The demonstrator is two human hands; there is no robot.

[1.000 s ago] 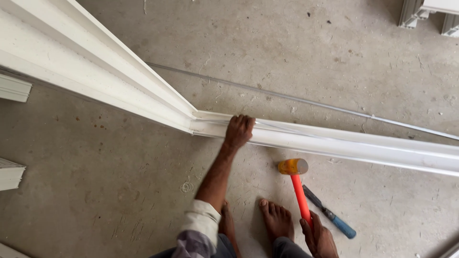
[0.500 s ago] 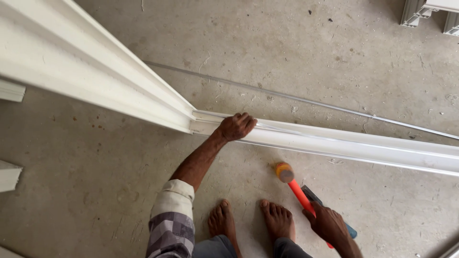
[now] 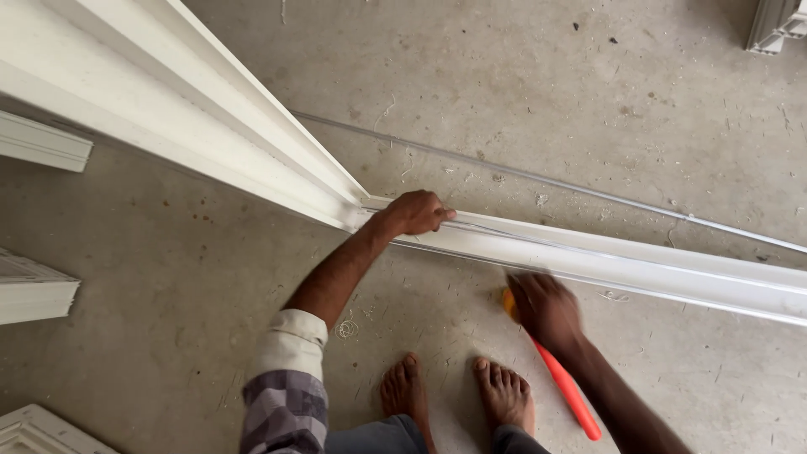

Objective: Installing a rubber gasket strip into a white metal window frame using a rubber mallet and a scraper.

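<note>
Seating white frame profile (image 3: 605, 261) at mitred corner on concrete floor (image 3: 588, 101): left hand (image 3: 416, 212) clamped over profile top just beside joint, right hand (image 3: 546, 309) blurred, closed round orange-handled mallet (image 3: 565, 385) just below profile, probably mid-tap, next needing aimed blows clear of fingers.

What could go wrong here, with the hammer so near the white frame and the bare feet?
The left hand grips the white frame at its corner joint, so a swing of the hammer in the right hand might hit its fingers. The bare feet stand right below; a dropped hammer could land on them.
</note>
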